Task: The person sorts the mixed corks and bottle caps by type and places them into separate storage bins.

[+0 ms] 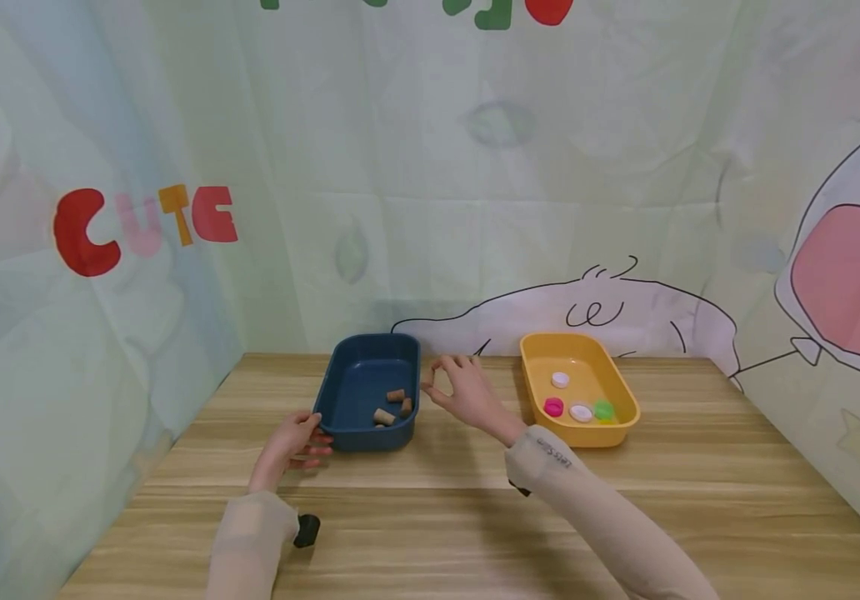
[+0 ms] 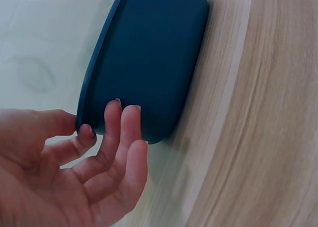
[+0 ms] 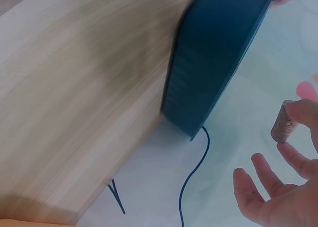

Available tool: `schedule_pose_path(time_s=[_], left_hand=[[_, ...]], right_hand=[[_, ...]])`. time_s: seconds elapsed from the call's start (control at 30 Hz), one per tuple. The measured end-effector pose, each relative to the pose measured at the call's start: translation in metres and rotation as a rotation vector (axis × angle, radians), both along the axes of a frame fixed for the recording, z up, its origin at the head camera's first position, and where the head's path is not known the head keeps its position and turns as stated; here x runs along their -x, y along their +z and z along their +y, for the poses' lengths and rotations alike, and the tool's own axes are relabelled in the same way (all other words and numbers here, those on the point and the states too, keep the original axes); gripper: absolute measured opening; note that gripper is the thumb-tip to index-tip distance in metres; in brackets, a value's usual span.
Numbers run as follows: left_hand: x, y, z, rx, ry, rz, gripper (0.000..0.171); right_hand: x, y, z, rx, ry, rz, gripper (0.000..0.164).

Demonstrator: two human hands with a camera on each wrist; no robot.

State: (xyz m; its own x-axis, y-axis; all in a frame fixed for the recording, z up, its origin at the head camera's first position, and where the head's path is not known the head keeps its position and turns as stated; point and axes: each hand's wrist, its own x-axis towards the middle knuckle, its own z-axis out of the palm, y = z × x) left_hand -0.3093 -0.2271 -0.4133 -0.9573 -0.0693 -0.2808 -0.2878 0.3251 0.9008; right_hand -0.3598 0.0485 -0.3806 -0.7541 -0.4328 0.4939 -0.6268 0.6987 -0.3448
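A dark blue plastic bin [image 1: 355, 385] stands on the left half of the table, with several brown corks [image 1: 383, 417] lying in its near right part. My left hand [image 1: 291, 440] pinches the bin's near left corner by the rim, thumb and index finger at the edge; the left wrist view shows the other fingers [image 2: 130, 122] bent near the outer wall. Just right of the bin, my right hand [image 1: 472, 397] pinches a cork [image 3: 283, 122] between thumb and index finger, its other fingers spread. That cork is hardly visible in the head view.
To the right stands a yellow bin [image 1: 583, 354] holding several bottle caps: white [image 1: 560, 380], pink [image 1: 553, 407], green [image 1: 603, 409] and yellow. Printed cloth [image 1: 430, 233] hangs behind and beside the wooden table [image 1: 415, 517].
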Motion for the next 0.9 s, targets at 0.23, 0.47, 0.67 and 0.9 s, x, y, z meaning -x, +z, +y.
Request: schedule_pose_path(time_s=[0.23, 0.47, 0.67, 0.9], left_hand=[[0.000, 0.000, 0.001, -0.003, 0.005, -0.002, 0.026], [0.000, 0.001, 0.001, 0.000, 0.004, -0.005, 0.030], [-0.001, 0.001, 0.001, -0.002, 0.006, 0.000, 0.030], [0.000, 0.000, 0.001, -0.002, 0.009, 0.004, 0.026]], right_hand=[[-0.002, 0.005, -0.007, 0.012, 0.032, -0.007, 0.028], [-0.006, 0.011, -0.015, -0.011, 0.034, -0.001, 0.033], [-0.008, 0.015, -0.025, -0.021, 0.045, -0.025, 0.032], [-0.006, 0.021, -0.033, -0.041, 0.052, -0.017, 0.031]])
